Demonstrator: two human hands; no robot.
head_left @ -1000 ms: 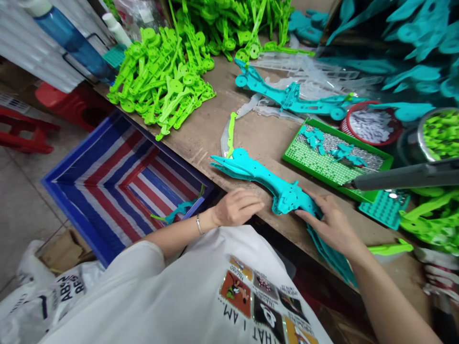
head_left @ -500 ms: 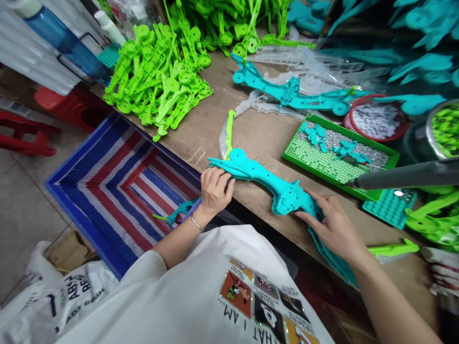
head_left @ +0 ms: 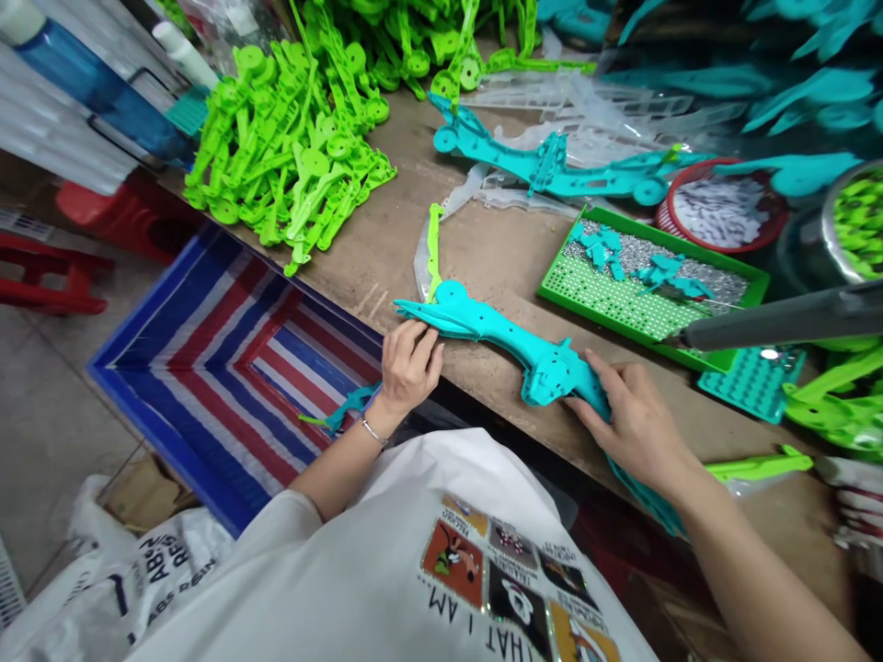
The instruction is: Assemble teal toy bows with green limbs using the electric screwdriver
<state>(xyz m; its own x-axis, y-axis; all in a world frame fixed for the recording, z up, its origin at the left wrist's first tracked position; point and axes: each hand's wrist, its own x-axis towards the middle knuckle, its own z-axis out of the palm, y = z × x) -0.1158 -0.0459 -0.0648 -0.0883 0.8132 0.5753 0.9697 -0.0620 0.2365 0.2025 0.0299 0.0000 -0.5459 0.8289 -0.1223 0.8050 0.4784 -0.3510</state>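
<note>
A long teal plastic moulding [head_left: 507, 333] lies along the front edge of the workbench, its rounded lump toward the right. My left hand [head_left: 412, 366] pinches its pointed left end, fingertips under the near edge. Around its narrower right part my right hand [head_left: 633, 418] is closed, thumb on the near side; the palm hides some of it. A curved lime-green strip with a clear blade-like piece [head_left: 429, 256] touches its upper left end. A second teal moulding [head_left: 538, 164], its inner side up, rests farther back.
Lime-green parts [head_left: 296, 156] are heaped at the back left. A green tray [head_left: 593, 299] holds screws and small teal pieces, with a dark tool [head_left: 779, 317] reaching over it. A red basket [head_left: 662, 221] stands behind. Below the edge sits a blue crate [head_left: 166, 441] with striped lining.
The view has shifted slightly. Both hands keep the same hold on the teal moulding, which has hardly moved on the bench.
</note>
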